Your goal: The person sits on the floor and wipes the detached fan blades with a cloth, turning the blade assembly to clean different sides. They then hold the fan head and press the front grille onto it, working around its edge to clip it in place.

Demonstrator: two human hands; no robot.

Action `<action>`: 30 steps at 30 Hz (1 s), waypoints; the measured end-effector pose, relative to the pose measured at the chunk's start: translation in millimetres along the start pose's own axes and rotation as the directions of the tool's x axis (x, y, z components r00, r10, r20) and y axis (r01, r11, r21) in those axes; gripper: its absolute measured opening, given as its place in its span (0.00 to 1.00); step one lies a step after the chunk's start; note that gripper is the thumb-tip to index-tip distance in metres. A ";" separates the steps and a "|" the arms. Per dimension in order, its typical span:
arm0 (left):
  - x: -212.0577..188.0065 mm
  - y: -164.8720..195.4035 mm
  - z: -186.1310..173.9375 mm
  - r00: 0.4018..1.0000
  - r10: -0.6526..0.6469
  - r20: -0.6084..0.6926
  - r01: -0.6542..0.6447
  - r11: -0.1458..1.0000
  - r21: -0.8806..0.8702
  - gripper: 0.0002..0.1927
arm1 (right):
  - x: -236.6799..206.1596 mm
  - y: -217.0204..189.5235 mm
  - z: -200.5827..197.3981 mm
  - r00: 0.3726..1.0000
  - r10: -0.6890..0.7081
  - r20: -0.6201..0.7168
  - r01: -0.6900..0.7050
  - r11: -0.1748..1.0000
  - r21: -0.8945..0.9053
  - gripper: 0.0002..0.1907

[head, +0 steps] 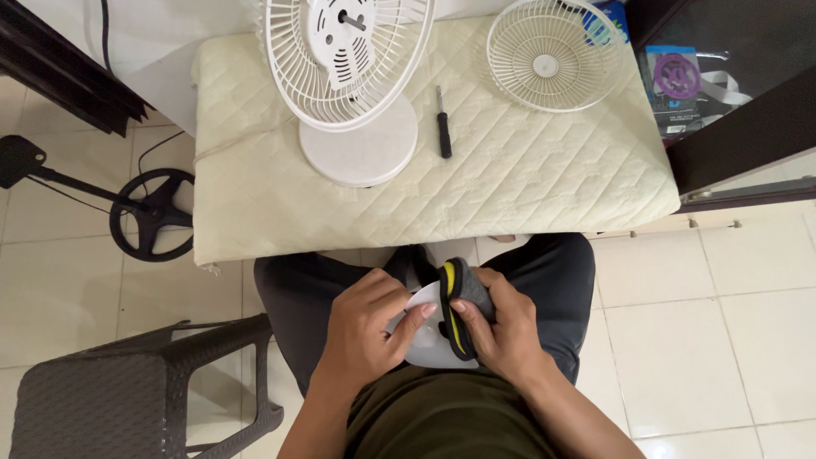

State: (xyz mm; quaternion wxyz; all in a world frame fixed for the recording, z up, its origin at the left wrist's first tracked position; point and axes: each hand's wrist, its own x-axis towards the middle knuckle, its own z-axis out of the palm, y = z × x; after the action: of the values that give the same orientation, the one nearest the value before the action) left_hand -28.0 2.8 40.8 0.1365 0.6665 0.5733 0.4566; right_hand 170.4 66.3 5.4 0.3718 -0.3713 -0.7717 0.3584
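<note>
Tiled floor, pale; quilted bench at twelve o'clock. On bench: white fan on round base, grille bare; black screwdriver just beside it at three o'clock; loose fan guard further toward two o'clock. Dark stool at eight o'clock. In my lap: my left hand grasping a white fan blade; my right hand clenched on a grey-and-yellow cloth, pressed against the blade.

One head camera looks steeply down from close above the lap, taking in the tabletop just ahead.
</note>
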 end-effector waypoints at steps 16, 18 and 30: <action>-5.1 -15.8 9.2 0.957 -0.273 -0.099 0.252 0.950 -0.185 0.09 | 8.1 9.2 -0.2 0.981 0.177 0.074 -0.189 0.960 0.208 0.13; -7.4 -16.8 11.1 0.950 -0.308 -0.058 0.289 0.932 -0.216 0.09 | 10.8 9.9 -1.0 0.964 0.256 0.068 -0.264 0.948 0.178 0.13; -12.5 -8.0 27.9 0.974 0.068 0.218 -0.091 0.991 0.097 0.62 | 31.3 24.0 -10.1 0.849 0.527 0.048 -0.424 0.623 0.657 0.15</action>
State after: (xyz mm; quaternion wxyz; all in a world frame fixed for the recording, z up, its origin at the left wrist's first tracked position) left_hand -10.8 3.7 14.3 0.1432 0.7406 0.5516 0.3561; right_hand 172.2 106.6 -0.1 0.4240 -0.4368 -0.4436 0.6578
